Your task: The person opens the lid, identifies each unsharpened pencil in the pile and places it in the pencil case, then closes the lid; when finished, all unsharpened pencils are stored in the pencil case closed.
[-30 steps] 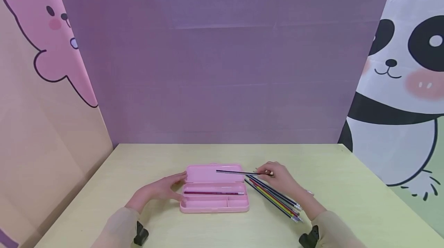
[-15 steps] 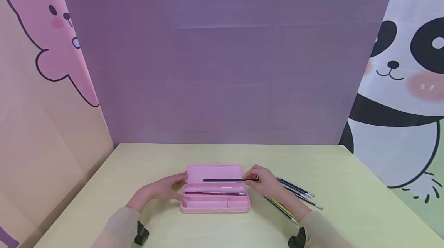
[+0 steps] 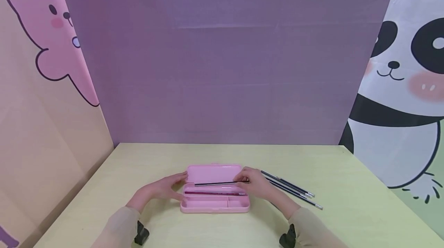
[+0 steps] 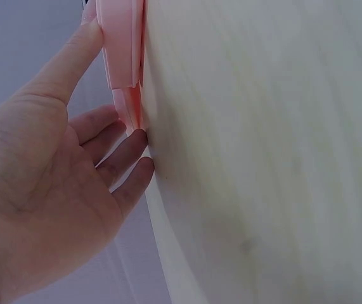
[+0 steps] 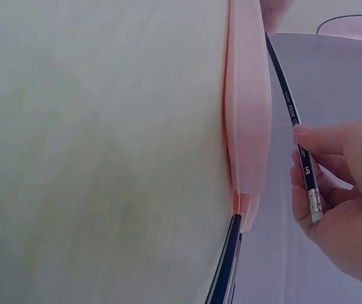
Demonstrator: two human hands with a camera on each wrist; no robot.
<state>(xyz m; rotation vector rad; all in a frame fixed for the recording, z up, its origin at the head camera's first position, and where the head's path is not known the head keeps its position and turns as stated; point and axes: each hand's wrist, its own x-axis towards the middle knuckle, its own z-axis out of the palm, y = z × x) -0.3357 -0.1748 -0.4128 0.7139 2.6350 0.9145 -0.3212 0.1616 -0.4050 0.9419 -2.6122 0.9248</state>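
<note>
An open pink pencil case [image 3: 204, 203] lies in the middle of the table, lid folded back. A dark red pencil [image 3: 215, 193] lies in its rear compartment. My left hand [image 3: 161, 189] is at the case's left end; in the left wrist view the thumb touches the case's side wall and the loosely spread fingers [image 4: 130, 155] reach the lid. My right hand [image 3: 256, 183] pinches a black pencil [image 5: 288, 95] near its eraser end. In the head view this pencil is over the seam between lid and tray, pointing left, roughly parallel to the red one.
Several dark pencils [image 3: 291, 190] with white eraser ends lie slanted on the table [image 3: 159, 159], right of the case. My right forearm [image 3: 282, 203] passes in front of part of them. A purple backdrop [image 3: 222, 67] stands behind the table.
My right hand has carried the black pencil left and toward me, from the pencil pile to over the case. Its forearm now covers the coloured pencils. My left hand has stayed put.
</note>
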